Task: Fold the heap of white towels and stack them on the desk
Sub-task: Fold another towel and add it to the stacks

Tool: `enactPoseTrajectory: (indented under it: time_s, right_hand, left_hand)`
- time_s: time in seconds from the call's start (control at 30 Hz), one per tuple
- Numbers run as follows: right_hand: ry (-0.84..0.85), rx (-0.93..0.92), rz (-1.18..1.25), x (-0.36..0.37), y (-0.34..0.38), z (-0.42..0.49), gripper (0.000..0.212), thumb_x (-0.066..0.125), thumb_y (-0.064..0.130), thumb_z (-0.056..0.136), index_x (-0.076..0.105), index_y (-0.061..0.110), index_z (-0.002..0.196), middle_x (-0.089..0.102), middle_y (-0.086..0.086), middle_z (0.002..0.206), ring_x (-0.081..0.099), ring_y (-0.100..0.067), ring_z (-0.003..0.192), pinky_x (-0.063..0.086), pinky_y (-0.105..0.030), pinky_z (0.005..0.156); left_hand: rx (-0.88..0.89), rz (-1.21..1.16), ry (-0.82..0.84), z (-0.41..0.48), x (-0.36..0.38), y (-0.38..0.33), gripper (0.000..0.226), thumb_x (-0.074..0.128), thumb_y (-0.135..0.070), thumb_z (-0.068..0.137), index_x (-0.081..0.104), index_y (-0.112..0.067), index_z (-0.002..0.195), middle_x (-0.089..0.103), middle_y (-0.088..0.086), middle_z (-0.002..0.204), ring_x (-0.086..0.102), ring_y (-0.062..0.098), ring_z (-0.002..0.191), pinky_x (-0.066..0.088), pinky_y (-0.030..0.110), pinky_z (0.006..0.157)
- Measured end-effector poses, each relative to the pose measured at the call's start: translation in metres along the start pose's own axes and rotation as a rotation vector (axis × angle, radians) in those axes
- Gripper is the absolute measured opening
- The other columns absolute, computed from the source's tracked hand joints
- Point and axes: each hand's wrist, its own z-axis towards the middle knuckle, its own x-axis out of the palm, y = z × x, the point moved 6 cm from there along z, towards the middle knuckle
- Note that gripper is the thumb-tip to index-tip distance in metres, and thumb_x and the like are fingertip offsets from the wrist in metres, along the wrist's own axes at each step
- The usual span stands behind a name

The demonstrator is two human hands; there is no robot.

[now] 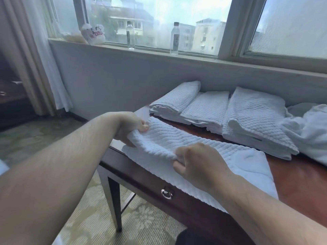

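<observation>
A white ribbed towel (235,161) lies spread over the front left part of the dark wooden desk (300,175), its near edge hanging past the desk front. My left hand (128,126) pinches the towel's far left corner. My right hand (200,167) grips the same raised edge nearer to me, lifting it off the desk. Behind it, three folded white towels lie side by side: one (175,99), a second (205,108) and a third (254,119). An unfolded heap of towels (307,124) sits at the right edge.
Two clear water bottles (130,36) (174,38) and a white plastic bag (93,34) stand on the windowsill. Curtains (39,55) hang at left. The desk has a drawer with a ring pull (166,193). Patterned carpet (99,209) lies below.
</observation>
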Motion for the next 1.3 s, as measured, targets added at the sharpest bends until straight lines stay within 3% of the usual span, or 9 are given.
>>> enactPoseTrajectory:
  time_s: [0.07, 0.2, 0.43, 0.63, 0.8, 0.9, 1.1, 1.2, 1.3]
  right_hand:
    - [0.005, -0.029, -0.024, 0.004, 0.003, 0.002, 0.036, 0.053, 0.028, 0.089, 0.035, 0.017, 0.060, 0.041, 0.003, 0.052, 0.038, -0.016, 0.049, 0.027, -0.030, 0.045]
    - [0.024, -0.031, -0.026, 0.008, 0.006, 0.007, 0.037, 0.050, 0.032, 0.095, 0.041, 0.017, 0.062, 0.048, 0.002, 0.058, 0.047, -0.018, 0.056, 0.034, -0.030, 0.049]
    - [0.137, 0.169, 0.267, -0.008, -0.029, -0.001, 0.054, 0.043, 0.058, 0.099, 0.064, 0.017, 0.069, 0.067, 0.009, 0.070, 0.060, -0.007, 0.069, 0.053, -0.037, 0.072]
    - [-0.085, 0.375, 0.161, -0.039, -0.094, -0.025, 0.038, 0.048, 0.039, 0.102, 0.074, 0.012, 0.095, 0.076, -0.001, 0.091, 0.065, -0.018, 0.087, 0.050, -0.036, 0.076]
    - [0.052, 0.405, 0.144, -0.007, -0.108, -0.047, 0.025, 0.046, 0.047, 0.098, 0.067, 0.038, 0.108, 0.062, 0.017, 0.123, 0.050, -0.010, 0.119, 0.034, -0.039, 0.107]
    - [0.063, 0.400, 0.111, 0.011, -0.109, -0.058, 0.029, 0.042, 0.049, 0.099, 0.058, 0.040, 0.121, 0.055, 0.019, 0.130, 0.043, -0.009, 0.124, 0.025, -0.030, 0.104]
    - [0.003, 0.379, 0.138, 0.011, -0.113, -0.066, 0.034, 0.037, 0.046, 0.099, 0.061, 0.037, 0.122, 0.058, 0.022, 0.130, 0.044, -0.006, 0.125, 0.030, -0.033, 0.108]
    - [0.035, 0.399, 0.157, 0.011, -0.117, -0.072, 0.040, 0.033, 0.044, 0.100, 0.058, 0.040, 0.132, 0.051, 0.025, 0.140, 0.035, -0.002, 0.135, 0.022, -0.031, 0.116]
    - [0.043, 0.428, 0.146, 0.011, -0.121, -0.080, 0.041, 0.032, 0.042, 0.103, 0.053, 0.045, 0.139, 0.041, 0.024, 0.151, 0.021, -0.003, 0.144, 0.009, -0.029, 0.118]
  left_hand:
    - [-0.010, -0.045, 0.008, 0.003, 0.001, 0.005, 0.016, 0.061, -0.022, 0.101, 0.066, -0.015, 0.115, 0.071, 0.010, 0.112, 0.073, 0.027, 0.095, 0.061, 0.041, 0.075]
    - [0.021, 0.064, -0.121, 0.001, -0.003, -0.001, 0.010, 0.059, -0.017, 0.101, 0.068, -0.020, 0.103, 0.072, 0.005, 0.097, 0.071, 0.017, 0.065, 0.057, 0.029, 0.054]
    - [0.370, 0.467, -0.567, -0.020, 0.010, -0.031, 0.054, 0.041, -0.008, 0.091, 0.050, -0.031, 0.139, 0.051, 0.003, 0.137, 0.041, 0.025, 0.129, 0.041, 0.040, 0.103]
    - [0.743, 0.572, -0.307, -0.035, 0.104, -0.052, 0.048, 0.042, -0.021, 0.096, 0.052, -0.042, 0.138, 0.044, -0.008, 0.149, 0.027, 0.015, 0.140, 0.022, 0.040, 0.119]
    - [0.626, 0.830, -0.195, -0.010, 0.130, -0.031, 0.054, 0.020, -0.059, 0.103, 0.024, -0.046, 0.155, 0.012, -0.008, 0.168, 0.003, 0.017, 0.155, 0.002, 0.045, 0.125]
    - [0.623, 0.880, -0.188, -0.001, 0.132, -0.026, 0.061, 0.012, -0.068, 0.099, 0.016, -0.047, 0.156, 0.005, -0.010, 0.168, -0.001, 0.015, 0.155, 0.001, 0.047, 0.125]
    - [0.645, 0.815, -0.178, 0.007, 0.133, -0.034, 0.053, 0.023, -0.062, 0.102, 0.028, -0.048, 0.153, 0.015, -0.016, 0.166, 0.011, 0.010, 0.153, 0.008, 0.037, 0.123]
    - [0.630, 0.611, -0.116, 0.009, 0.112, -0.036, 0.037, 0.046, -0.048, 0.103, 0.051, -0.049, 0.139, 0.035, -0.026, 0.155, 0.038, 0.006, 0.140, 0.027, 0.030, 0.113]
    - [0.688, 0.711, -0.110, 0.006, 0.096, -0.031, 0.036, 0.046, -0.043, 0.104, 0.051, -0.051, 0.139, 0.035, -0.027, 0.155, 0.032, 0.000, 0.143, 0.019, 0.026, 0.118]
